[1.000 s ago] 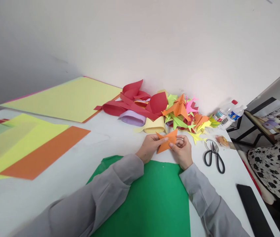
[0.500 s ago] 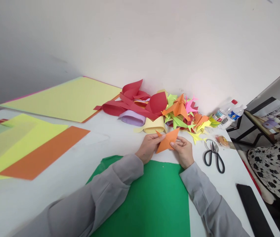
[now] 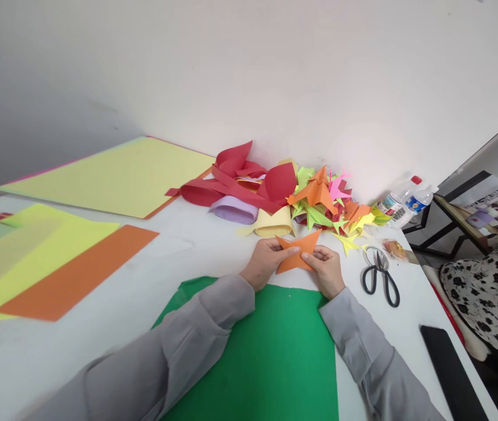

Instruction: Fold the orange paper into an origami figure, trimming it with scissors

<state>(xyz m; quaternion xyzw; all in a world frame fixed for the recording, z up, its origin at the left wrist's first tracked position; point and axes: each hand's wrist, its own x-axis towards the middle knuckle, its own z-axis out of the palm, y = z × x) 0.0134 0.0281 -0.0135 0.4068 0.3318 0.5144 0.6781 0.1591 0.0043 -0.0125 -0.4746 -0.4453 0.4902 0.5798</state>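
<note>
Between both hands is a folded piece of orange paper [image 3: 298, 244] with several pointed corners, held just above the far edge of a green sheet [image 3: 261, 356]. My left hand [image 3: 263, 263] pinches its left side, thumb lying across the front. On the right side, my right hand [image 3: 326, 269] grips it the same way, its thumb near the paper's middle. The fingers behind the paper are partly hidden. Just beyond lie a pale yellow paper loop [image 3: 274, 222] and a heap of folded paper figures, with an orange one [image 3: 318, 192] on top.
Black-handled scissors [image 3: 381, 275] lie to the right, with a black flat object [image 3: 453, 371] nearer me. Two bottles [image 3: 413, 207] stand by the wall. Red paper loops [image 3: 240, 181], large pale yellow sheets [image 3: 117, 175] and an orange strip [image 3: 79, 272] lie leftward. A person in patterned clothing [image 3: 490, 286] is at far right.
The orange paper's outline has shifted, its left and right points now spreading upward with a dip between them. My left thumb has slid further across it; both hands stay in place.
</note>
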